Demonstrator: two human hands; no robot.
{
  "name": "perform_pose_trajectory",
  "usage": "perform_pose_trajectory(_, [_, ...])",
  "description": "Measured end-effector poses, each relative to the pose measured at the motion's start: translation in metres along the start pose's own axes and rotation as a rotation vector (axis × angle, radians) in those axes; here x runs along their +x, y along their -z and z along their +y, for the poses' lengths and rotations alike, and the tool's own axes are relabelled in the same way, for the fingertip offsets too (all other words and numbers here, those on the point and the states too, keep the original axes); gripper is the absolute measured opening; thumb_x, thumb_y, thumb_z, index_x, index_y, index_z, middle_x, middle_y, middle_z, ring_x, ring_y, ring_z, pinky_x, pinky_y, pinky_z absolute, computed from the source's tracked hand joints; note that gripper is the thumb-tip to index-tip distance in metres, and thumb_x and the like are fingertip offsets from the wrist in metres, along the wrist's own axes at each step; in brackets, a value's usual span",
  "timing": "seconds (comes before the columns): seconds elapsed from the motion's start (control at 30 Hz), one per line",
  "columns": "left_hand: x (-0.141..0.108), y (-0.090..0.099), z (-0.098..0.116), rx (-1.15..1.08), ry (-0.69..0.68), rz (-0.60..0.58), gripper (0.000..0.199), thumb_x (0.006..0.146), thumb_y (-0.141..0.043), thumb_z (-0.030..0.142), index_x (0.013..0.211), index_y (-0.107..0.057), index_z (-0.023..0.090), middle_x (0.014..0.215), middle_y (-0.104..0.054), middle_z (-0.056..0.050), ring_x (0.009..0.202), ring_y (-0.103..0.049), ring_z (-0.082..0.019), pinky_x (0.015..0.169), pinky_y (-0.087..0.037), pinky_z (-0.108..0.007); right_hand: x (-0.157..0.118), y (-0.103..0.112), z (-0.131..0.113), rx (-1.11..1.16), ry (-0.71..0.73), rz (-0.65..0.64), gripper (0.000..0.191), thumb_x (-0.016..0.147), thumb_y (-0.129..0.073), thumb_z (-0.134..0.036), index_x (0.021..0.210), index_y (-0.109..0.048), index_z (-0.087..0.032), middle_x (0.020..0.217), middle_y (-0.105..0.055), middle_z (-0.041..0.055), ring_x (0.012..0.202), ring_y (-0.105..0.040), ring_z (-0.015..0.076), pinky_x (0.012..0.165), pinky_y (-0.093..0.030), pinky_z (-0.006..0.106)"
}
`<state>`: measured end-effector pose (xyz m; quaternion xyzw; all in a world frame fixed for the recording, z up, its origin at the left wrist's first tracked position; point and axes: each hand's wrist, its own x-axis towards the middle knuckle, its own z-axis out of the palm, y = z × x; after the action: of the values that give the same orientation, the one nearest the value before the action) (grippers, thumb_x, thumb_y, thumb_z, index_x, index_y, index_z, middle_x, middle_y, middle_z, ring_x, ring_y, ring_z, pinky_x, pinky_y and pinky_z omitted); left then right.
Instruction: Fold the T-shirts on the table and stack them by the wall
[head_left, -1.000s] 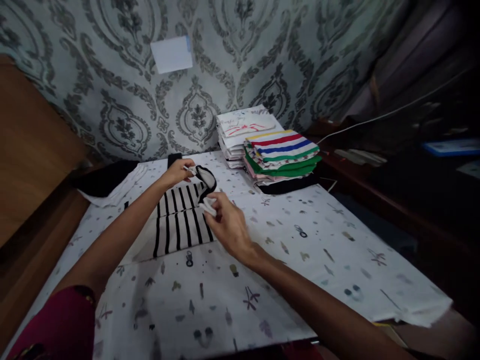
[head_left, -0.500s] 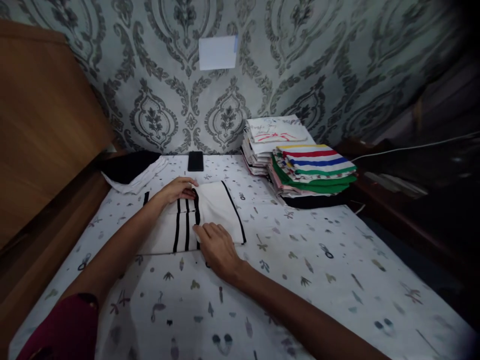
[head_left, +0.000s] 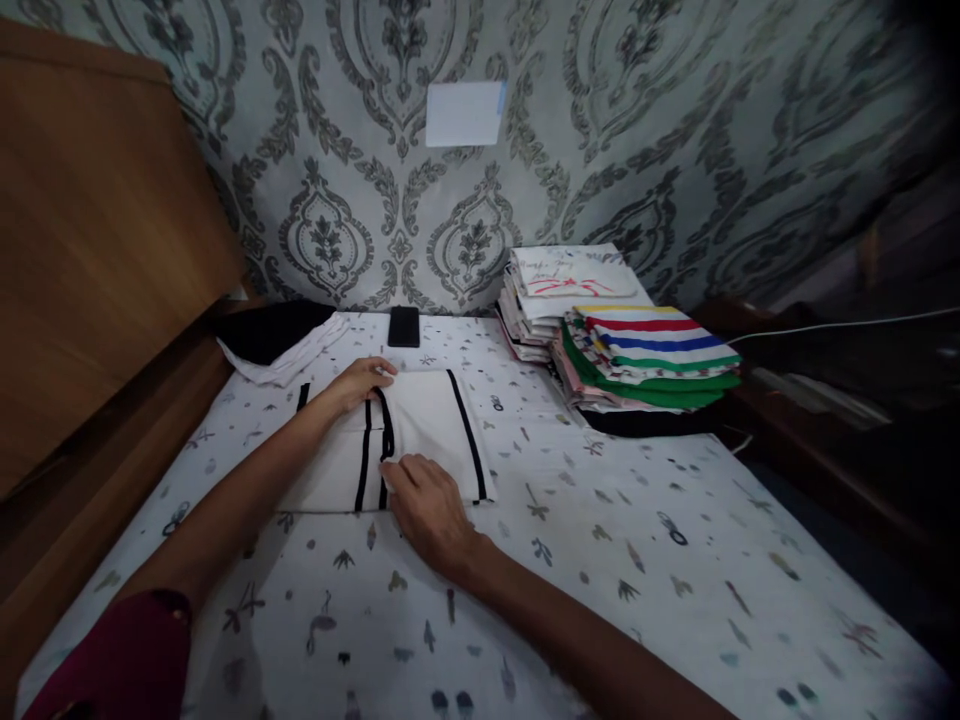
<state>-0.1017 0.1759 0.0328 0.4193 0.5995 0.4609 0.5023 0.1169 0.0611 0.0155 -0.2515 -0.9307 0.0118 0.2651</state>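
Note:
A white cloth with black stripes (head_left: 435,415) lies partly folded on the patterned bed sheet, its right part doubled over toward the left. My left hand (head_left: 361,383) grips the far end of the folded black edge, fingers curled over it. At the near end of that same edge, my right hand (head_left: 429,503) pinches the cloth between thumb and fingers. The cloth's flat left part shows under my left forearm, which hides some of it.
Behind the cloth lies a black phone (head_left: 404,327). Striped and green folded cloths (head_left: 652,350) form a stack at the right, beside a white folded stack (head_left: 574,280). Black and white cloths (head_left: 277,335) lie at the far left, near a wooden panel (head_left: 97,220).
Both hands have drawn the folded edge a little to the left, covering one of the black stripes. The view has shifted slightly, so the surroundings sit further right.

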Motion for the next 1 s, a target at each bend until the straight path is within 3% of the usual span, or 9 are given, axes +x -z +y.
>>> perform_pose_trajectory(0.2, [0.001, -0.005, -0.004, 0.144, -0.042, 0.068, 0.017, 0.064, -0.072, 0.014, 0.079, -0.065, 0.017, 0.063, -0.053, 0.003, 0.056, -0.051, -0.010, 0.048, -0.037, -0.018, 0.001, -0.004, -0.001, 0.021, -0.016, 0.007, 0.025, 0.086, -0.050, -0.003, 0.101, -0.063, -0.018, 0.085, -0.062, 0.0054, 0.079, -0.055, 0.0207, 0.071, -0.042, 0.032])
perform_pose_trajectory(0.37, [-0.003, -0.010, 0.001, 0.324, -0.088, 0.091, 0.015, 0.069, -0.071, 0.019, 0.084, -0.066, 0.018, 0.066, -0.048, 0.004, 0.058, -0.050, -0.012, 0.055, -0.042, -0.022, 0.008, 0.002, -0.006, 0.126, -0.200, -0.049, 0.025, 0.088, -0.052, -0.007, 0.108, -0.063, -0.019, 0.093, -0.064, 0.0061, 0.085, -0.059, 0.0202, 0.075, -0.047, 0.031])
perform_pose_trajectory(0.47, [-0.019, -0.008, 0.011, 0.480, -0.144, 0.139, 0.021, 0.069, -0.072, 0.019, 0.090, -0.070, 0.022, 0.078, -0.052, 0.000, 0.074, -0.057, -0.018, 0.069, -0.047, -0.028, 0.009, 0.008, -0.008, 0.193, -0.183, -0.159, 0.027, 0.090, -0.060, -0.016, 0.117, -0.061, -0.017, 0.098, -0.067, 0.0079, 0.092, -0.062, 0.0229, 0.081, -0.049, 0.035])
perform_pose_trajectory(0.57, [-0.049, -0.004, 0.021, 0.808, -0.324, 0.200, 0.026, 0.077, -0.067, 0.024, 0.104, -0.070, 0.026, 0.096, -0.057, -0.003, 0.091, -0.060, -0.023, 0.083, -0.046, -0.032, 0.003, 0.021, 0.000, 0.338, -0.163, -0.119, 0.042, 0.093, -0.061, -0.035, 0.130, -0.056, -0.016, 0.106, -0.069, 0.0104, 0.096, -0.064, 0.0239, 0.085, -0.050, 0.038])
perform_pose_trajectory(0.67, [-0.090, -0.002, 0.025, 0.911, -0.443, -0.050, 0.020, 0.089, -0.056, 0.032, 0.099, -0.070, 0.023, 0.094, -0.062, -0.005, 0.087, -0.061, -0.022, 0.079, -0.047, -0.030, -0.008, 0.039, 0.023, 0.456, -0.230, 0.020, 0.036, 0.099, -0.049, -0.036, 0.128, -0.057, -0.016, 0.112, -0.068, 0.0111, 0.094, -0.065, 0.0212, 0.086, -0.051, 0.036])
perform_pose_trajectory(0.73, [-0.118, -0.003, 0.022, 0.835, -0.432, -0.301, 0.024, 0.091, -0.056, 0.041, 0.097, -0.071, 0.023, 0.095, -0.065, -0.006, 0.085, -0.061, -0.021, 0.074, -0.047, -0.027, -0.018, 0.048, 0.043, 0.450, -0.290, 0.086, 0.031, 0.100, -0.044, -0.031, 0.120, -0.061, -0.016, 0.109, -0.068, 0.0112, 0.094, -0.064, 0.0212, 0.085, -0.051, 0.035])
perform_pose_trajectory(0.8, [-0.142, -0.006, 0.015, 0.844, -0.422, -0.437, 0.030, 0.088, -0.060, 0.047, 0.106, -0.070, 0.025, 0.104, -0.065, -0.007, 0.089, -0.061, -0.021, 0.073, -0.047, -0.026, -0.029, 0.053, 0.060, 0.398, -0.319, 0.094, 0.026, 0.098, -0.046, -0.029, 0.112, -0.064, -0.016, 0.105, -0.068, 0.0113, 0.095, -0.063, 0.0230, 0.086, -0.050, 0.037])
perform_pose_trajectory(0.9, [-0.163, -0.011, 0.001, 1.013, -0.504, -0.425, 0.033, 0.090, -0.059, 0.042, 0.118, -0.064, 0.025, 0.113, -0.061, -0.009, 0.100, -0.058, -0.024, 0.075, -0.047, -0.028, -0.046, 0.050, 0.076, 0.343, -0.272, 0.046, 0.021, 0.097, -0.049, -0.029, 0.103, -0.065, -0.018, 0.103, -0.067, 0.0106, 0.099, -0.060, 0.0248, 0.089, -0.050, 0.041])
perform_pose_trajectory(1.0, [-0.168, -0.019, -0.009, 1.142, -0.602, -0.338, 0.025, 0.096, -0.047, 0.032, 0.113, -0.063, 0.022, 0.110, -0.060, -0.010, 0.100, -0.057, -0.023, 0.075, -0.047, -0.029, -0.058, 0.043, 0.082, 0.328, -0.211, 0.018, 0.019, 0.096, -0.053, -0.031, 0.102, -0.066, -0.018, 0.112, -0.064, 0.0117, 0.106, -0.058, 0.0257, 0.091, -0.050, 0.043])
